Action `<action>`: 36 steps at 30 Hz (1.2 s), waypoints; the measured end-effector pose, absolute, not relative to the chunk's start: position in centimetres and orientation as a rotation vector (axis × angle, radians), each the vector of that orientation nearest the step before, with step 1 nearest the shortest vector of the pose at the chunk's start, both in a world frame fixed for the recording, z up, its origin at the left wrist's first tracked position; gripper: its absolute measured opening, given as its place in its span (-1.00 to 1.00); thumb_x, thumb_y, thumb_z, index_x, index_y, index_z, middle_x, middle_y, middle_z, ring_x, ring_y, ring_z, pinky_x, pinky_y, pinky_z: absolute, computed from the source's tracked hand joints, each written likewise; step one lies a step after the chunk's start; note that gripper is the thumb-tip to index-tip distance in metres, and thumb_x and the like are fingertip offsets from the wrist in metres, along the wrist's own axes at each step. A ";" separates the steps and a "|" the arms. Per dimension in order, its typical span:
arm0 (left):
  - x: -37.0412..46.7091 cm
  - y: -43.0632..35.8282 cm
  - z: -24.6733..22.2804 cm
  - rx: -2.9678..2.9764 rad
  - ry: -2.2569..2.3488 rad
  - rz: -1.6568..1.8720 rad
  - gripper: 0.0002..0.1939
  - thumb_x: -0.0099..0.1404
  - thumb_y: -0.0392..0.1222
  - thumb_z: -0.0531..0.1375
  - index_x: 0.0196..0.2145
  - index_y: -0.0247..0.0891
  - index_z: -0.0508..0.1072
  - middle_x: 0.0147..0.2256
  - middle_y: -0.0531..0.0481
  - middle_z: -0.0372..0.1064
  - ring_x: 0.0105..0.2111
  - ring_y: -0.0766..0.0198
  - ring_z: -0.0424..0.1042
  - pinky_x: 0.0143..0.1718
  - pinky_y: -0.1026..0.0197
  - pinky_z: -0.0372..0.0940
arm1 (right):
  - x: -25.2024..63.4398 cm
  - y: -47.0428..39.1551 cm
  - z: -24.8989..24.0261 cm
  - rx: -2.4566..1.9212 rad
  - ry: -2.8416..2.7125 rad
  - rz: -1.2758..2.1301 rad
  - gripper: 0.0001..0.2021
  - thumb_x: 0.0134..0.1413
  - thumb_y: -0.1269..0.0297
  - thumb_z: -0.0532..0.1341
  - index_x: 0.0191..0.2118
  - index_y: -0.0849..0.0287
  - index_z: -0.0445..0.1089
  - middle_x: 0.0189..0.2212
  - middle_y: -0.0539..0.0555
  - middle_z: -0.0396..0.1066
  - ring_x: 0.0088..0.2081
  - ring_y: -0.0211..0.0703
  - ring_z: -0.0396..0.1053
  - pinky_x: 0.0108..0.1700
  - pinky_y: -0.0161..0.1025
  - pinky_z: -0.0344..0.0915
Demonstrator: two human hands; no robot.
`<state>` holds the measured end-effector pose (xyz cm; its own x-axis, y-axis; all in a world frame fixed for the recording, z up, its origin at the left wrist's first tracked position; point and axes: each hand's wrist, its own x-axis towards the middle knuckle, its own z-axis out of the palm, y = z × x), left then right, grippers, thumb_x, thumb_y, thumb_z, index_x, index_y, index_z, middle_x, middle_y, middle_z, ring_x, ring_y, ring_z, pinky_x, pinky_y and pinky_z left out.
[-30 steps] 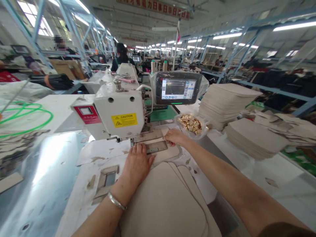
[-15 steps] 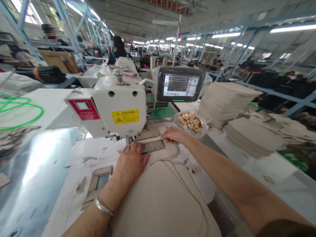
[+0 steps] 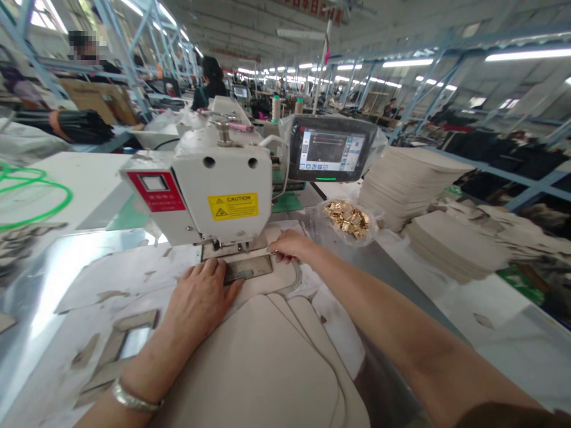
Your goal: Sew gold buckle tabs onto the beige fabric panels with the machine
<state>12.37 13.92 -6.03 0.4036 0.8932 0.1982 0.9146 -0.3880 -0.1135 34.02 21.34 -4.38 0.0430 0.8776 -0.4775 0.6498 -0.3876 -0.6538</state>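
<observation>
A white industrial sewing machine point(image 3: 218, 196) stands in front of me, its head above a beige panel point(image 3: 279, 274). A flat metal clamp plate point(image 3: 252, 268) lies across that panel just below the machine's foot. My left hand point(image 3: 200, 291) is spread palm down, fingertips at the plate's left end. My right hand point(image 3: 289, 246) is closed in a pinch near the plate's right end; what its fingertips hold is too small to make out. Closer to me, several overlapping beige panels point(image 3: 263, 362) lie below both hands.
Right of the machine are a control screen point(image 3: 330, 148), a plastic bag of gold metal pieces point(image 3: 347, 219) and stacked beige pieces point(image 3: 410, 184). A brown frame-shaped piece point(image 3: 109, 351) lies at left on white sheeting point(image 3: 147, 267). Green tubing point(image 3: 35, 196) coils farther left.
Both hands have moved left together with the clamp plate, panel and white sheeting under the machine head. The left hand stays flat and the right stays pinched. The view has shifted slightly.
</observation>
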 end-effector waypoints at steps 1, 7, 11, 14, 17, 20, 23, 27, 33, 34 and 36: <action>11.9 13.9 -6.1 -2.444 -1.599 -0.150 -0.58 0.38 0.12 -0.03 -0.15 -0.30 0.37 -0.19 -0.17 0.39 -0.16 -0.05 0.42 -0.07 -0.03 0.28 | 33.6 21.3 -4.3 -2.063 -1.557 1.270 -0.80 -0.06 0.36 0.26 -0.61 0.27 0.33 -0.73 -0.04 0.36 -0.78 -0.40 0.18 -0.75 -0.44 0.03; 9.2 13.9 -6.3 -2.405 -1.572 -0.159 -0.54 0.38 0.17 -0.06 -0.16 -0.28 0.37 -0.21 -0.16 0.41 -0.16 -0.04 0.43 0.01 -0.04 0.23 | 30.9 21.5 -4.2 -2.026 -1.579 1.352 -0.82 -0.05 0.38 0.26 -0.59 0.28 0.33 -0.75 -0.04 0.34 -0.76 -0.38 0.21 -0.74 -0.45 0.08; 8.7 14.5 -6.1 -2.419 -1.564 -0.222 -0.55 0.37 0.13 -0.04 -0.13 -0.30 0.39 -0.18 -0.21 0.43 -0.13 -0.04 0.44 0.07 -0.07 0.20 | 30.0 22.1 -4.1 -1.999 -1.550 1.387 -0.80 0.02 0.40 0.22 -0.59 0.29 0.33 -0.79 -0.05 0.30 -0.77 -0.40 0.20 -0.73 -0.48 0.11; 9.5 14.9 -6.0 -2.435 -1.583 -0.233 -0.53 0.36 0.14 -0.02 -0.15 -0.33 0.41 -0.20 -0.22 0.43 -0.13 -0.06 0.44 0.07 -0.08 0.20 | 30.5 22.5 -4.0 -2.022 -1.522 1.412 -0.83 0.04 0.41 0.21 -0.55 0.28 0.33 -0.79 -0.07 0.29 -0.77 -0.40 0.20 -0.73 -0.49 0.09; 10.7 15.1 -6.1 -2.461 -1.570 -0.232 -0.53 0.36 0.14 -0.03 -0.15 -0.33 0.41 -0.20 -0.21 0.43 -0.11 -0.05 0.44 0.10 -0.10 0.18 | 31.8 22.6 -4.0 -2.033 -1.517 1.412 -0.83 0.05 0.40 0.23 -0.53 0.28 0.33 -0.78 -0.07 0.30 -0.77 -0.39 0.22 -0.74 -0.48 0.07; 11.7 15.1 -6.1 -2.495 -1.568 -0.232 -0.51 0.36 0.13 -0.01 -0.10 -0.37 0.41 -0.16 -0.24 0.43 -0.08 -0.06 0.44 0.15 -0.13 0.16 | 33.3 22.4 -4.0 -2.000 -1.484 1.386 -0.83 0.07 0.41 0.22 -0.52 0.27 0.31 -0.77 -0.07 0.30 -0.76 -0.39 0.23 -0.74 -0.48 0.07; 12.2 15.0 -6.2 -2.578 -1.568 -0.262 -0.49 0.36 0.06 0.01 0.04 -0.42 0.35 -0.01 -0.28 0.41 0.02 -0.04 0.41 0.24 -0.14 0.07 | 34.6 22.4 -4.0 -2.013 -1.447 1.412 -0.86 0.08 0.43 0.20 -0.48 0.27 0.31 -0.75 -0.07 0.32 -0.76 -0.37 0.25 -0.72 -0.47 0.09; 12.3 14.6 -6.5 -2.705 -1.541 -0.334 -0.53 0.37 -0.04 0.00 0.12 -0.37 0.31 0.17 -0.28 0.30 0.15 0.01 0.32 0.29 -0.14 0.03 | 36.2 22.5 -4.0 -2.037 -1.399 1.446 -0.87 0.11 0.43 0.19 -0.45 0.26 0.30 -0.75 -0.07 0.32 -0.76 -0.35 0.25 -0.68 -0.45 0.13; 12.9 13.1 -6.4 -2.800 -1.463 -0.350 -0.57 0.40 -0.08 -0.06 0.05 -0.38 0.39 0.08 -0.26 0.39 0.13 0.05 0.34 0.30 -0.13 0.06 | 38.7 22.2 -3.7 -2.069 -1.358 1.389 -0.88 0.09 0.44 0.21 -0.45 0.27 0.31 -0.73 -0.07 0.32 -0.75 -0.35 0.26 -0.65 -0.44 0.16; 13.0 12.8 -6.4 -2.813 -1.437 -0.369 -0.57 0.40 -0.08 -0.06 0.03 -0.38 0.39 0.06 -0.25 0.41 0.11 0.06 0.36 0.29 -0.12 0.08 | 39.2 22.2 -3.7 -2.071 -1.349 1.387 -0.89 0.08 0.45 0.22 -0.45 0.27 0.31 -0.72 -0.06 0.33 -0.75 -0.35 0.27 -0.65 -0.44 0.16; 13.2 12.4 -6.5 -2.836 -1.391 -0.411 -0.60 0.40 -0.08 -0.06 -0.01 -0.35 0.41 0.03 -0.23 0.43 0.08 0.07 0.39 0.29 -0.13 0.09 | 40.1 22.2 -3.8 -2.068 -1.332 1.384 -0.89 0.07 0.45 0.23 -0.45 0.27 0.31 -0.71 -0.06 0.35 -0.75 -0.36 0.27 -0.65 -0.44 0.16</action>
